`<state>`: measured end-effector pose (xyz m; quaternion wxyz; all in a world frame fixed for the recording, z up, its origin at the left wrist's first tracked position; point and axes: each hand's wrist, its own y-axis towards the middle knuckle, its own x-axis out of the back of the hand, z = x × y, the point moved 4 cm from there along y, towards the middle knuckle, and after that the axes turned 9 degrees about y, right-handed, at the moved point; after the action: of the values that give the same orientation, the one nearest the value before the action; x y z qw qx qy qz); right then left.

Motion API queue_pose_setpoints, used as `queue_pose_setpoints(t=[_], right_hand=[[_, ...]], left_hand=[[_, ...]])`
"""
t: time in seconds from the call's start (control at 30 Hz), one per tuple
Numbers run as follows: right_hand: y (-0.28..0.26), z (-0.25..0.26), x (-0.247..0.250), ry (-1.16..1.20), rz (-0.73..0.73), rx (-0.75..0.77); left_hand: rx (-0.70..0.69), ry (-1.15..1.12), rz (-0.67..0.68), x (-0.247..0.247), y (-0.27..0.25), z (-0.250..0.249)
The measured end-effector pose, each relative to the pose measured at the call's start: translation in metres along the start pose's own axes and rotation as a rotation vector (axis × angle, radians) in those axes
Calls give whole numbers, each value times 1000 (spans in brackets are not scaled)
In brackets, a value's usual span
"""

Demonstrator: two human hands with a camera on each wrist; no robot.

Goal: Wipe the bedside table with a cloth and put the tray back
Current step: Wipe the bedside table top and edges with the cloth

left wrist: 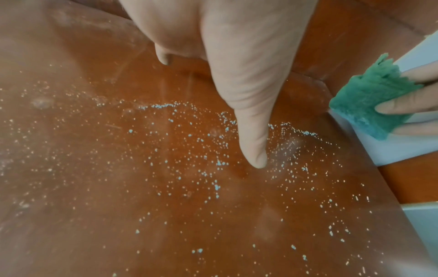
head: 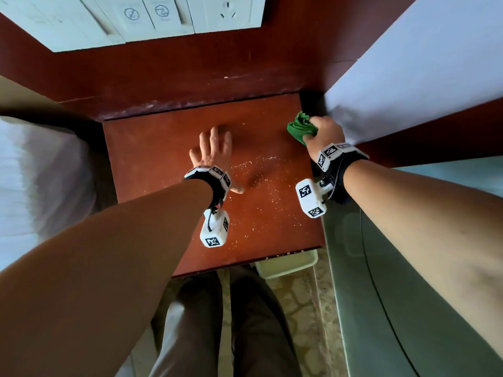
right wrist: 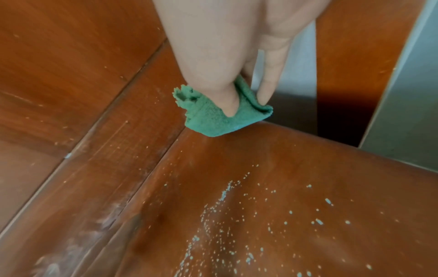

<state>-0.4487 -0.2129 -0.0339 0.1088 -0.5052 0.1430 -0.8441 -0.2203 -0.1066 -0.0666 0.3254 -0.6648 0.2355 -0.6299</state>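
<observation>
Right hand [head: 325,130] bunches the green cloth [head: 300,127], pressed into the worktop's [head: 152,159] far corner | left hand [head: 213,155] flat, fingers spread, beside it | white specks [head: 261,213] just behind both | tray: cannot tell.

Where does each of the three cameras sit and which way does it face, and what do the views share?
Head: on the head, looking down at the bedside table; shows both forearms, left hand flat, right hand gripping the green cloth, and legs.
Left wrist: faces along the left hand at white specks; shows its thumb on the wood.
Right wrist: faces the table's back right corner; shows fingers pinching the cloth.
Shared: all three show the cloth, specks and tabletop.
</observation>
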Motion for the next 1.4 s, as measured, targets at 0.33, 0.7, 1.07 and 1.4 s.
queue_pose_setpoints(t=[0.33, 0.7, 1.07, 1.4], right_hand=[[-3, -4, -14, -89, 84, 109], [-60, -16, -26, -176, 345, 225], [-41, 0, -20, -158, 539, 81], [-5, 31, -19, -94, 171, 140]], left_hand=[[11, 143, -22, -7, 0, -7], [26, 161, -36, -3, -1, -4], [16, 149, -54, -5, 1, 0], [31, 152, -46, -8, 7, 4]])
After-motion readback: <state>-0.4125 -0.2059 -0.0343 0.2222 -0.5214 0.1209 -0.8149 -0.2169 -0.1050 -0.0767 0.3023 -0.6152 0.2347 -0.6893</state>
